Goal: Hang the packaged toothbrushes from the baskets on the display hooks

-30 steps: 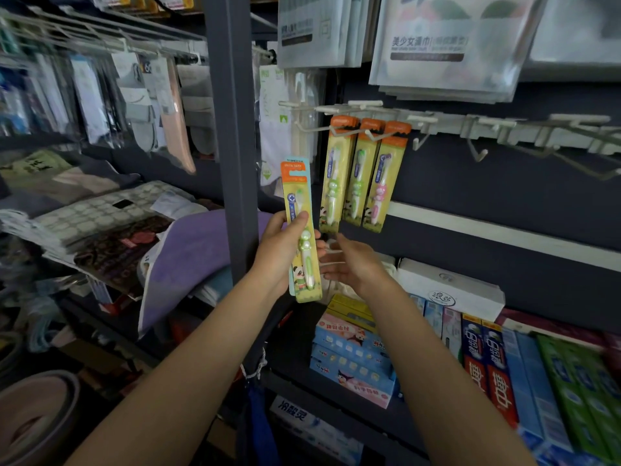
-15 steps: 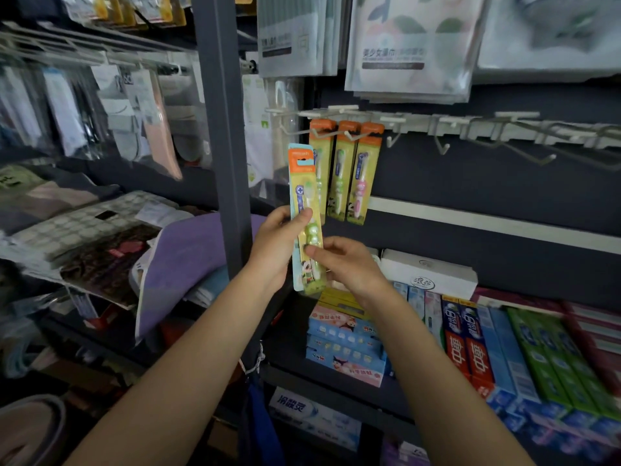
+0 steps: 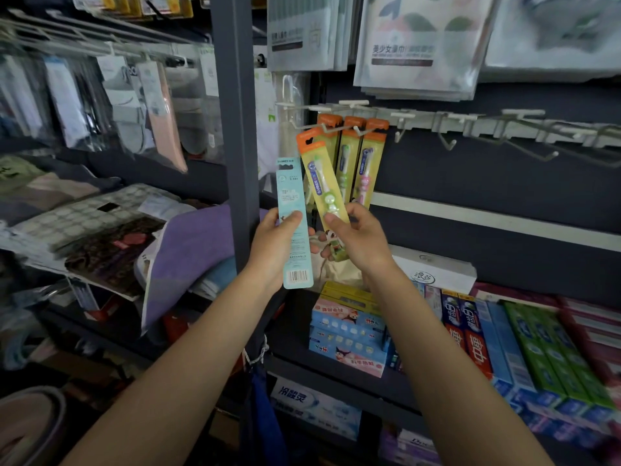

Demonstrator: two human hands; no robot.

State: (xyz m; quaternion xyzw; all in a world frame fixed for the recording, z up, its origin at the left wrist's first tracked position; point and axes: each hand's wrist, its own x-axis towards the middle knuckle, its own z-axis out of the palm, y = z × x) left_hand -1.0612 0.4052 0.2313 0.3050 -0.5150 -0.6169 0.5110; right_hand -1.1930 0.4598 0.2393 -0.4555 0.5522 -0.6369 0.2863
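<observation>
Two hands (image 3: 274, 245) (image 3: 363, 238) hold packs (image 3: 294, 223) (image 3: 322, 181) below hooks (image 3: 447, 142).

Glossy clear plastic fronts the yellow toothbrush pack (image 3: 324, 183); the blue pack (image 3: 293, 223) shows matt card; hooks (image 3: 447, 142) look metal.

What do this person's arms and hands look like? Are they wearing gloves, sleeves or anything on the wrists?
Both arms are bare from the bottom edge of the picture up to the hands: no sleeves show. The left hand and right hand wear no gloves. No watch, bracelet or ring can be seen on the wrists or on the fingers that show. The fingernails look short and unpainted.
</observation>
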